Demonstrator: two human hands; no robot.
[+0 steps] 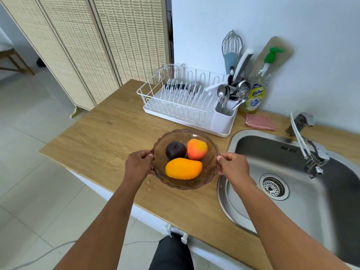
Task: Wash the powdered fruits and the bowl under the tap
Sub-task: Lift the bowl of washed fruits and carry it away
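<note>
A brown translucent glass bowl [194, 183] with a scalloped rim is over the wooden counter [101, 141], just left of the sink. Inside it lie a yellow-orange mango [183, 168], a dark purple round fruit [175, 150] and an orange-red peach [197, 149]. My left hand [138, 164] grips the bowl's left rim. My right hand [233, 165] grips its right rim. The tap [311, 156] stands at the sink's far right, spout over the basin, no water running.
The steel sink [292, 203] with a drain strainer [273, 187] fills the right. Behind the bowl stands a white dish rack [185, 102] with a cutlery holder, a measuring jug, a soap bottle [255, 96] and a pink cloth [260, 121]. A folding screen stands at left.
</note>
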